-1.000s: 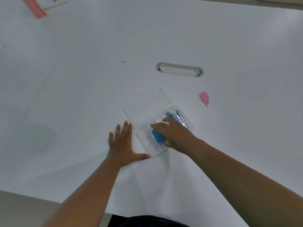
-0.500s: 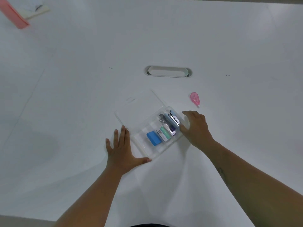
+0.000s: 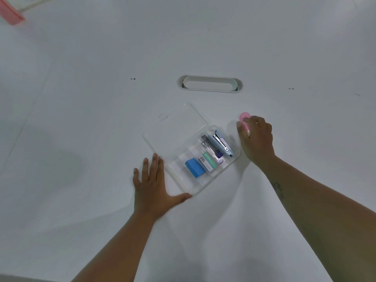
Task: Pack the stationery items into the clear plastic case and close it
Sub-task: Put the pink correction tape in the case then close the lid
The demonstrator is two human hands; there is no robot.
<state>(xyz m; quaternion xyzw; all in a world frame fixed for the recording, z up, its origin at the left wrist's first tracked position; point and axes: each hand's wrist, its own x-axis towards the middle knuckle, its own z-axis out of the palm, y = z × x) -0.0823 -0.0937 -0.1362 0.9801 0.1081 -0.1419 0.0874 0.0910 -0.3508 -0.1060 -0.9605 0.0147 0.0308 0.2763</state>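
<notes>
The open case (image 3: 183, 180) lies mid-surface (image 3: 101, 119), lid toward the far edge; stapler (image 3: 222, 145), eraser (image 3: 195, 167) and a small box (image 3: 207, 164) lie inside (side by side). The tape dispenser (image 3: 244, 119) lies right of it.

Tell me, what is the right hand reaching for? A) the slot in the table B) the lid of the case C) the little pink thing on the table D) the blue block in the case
C. The right hand has its fingers around the little pink thing on the table, beside the open clear case, not inside it.
</notes>
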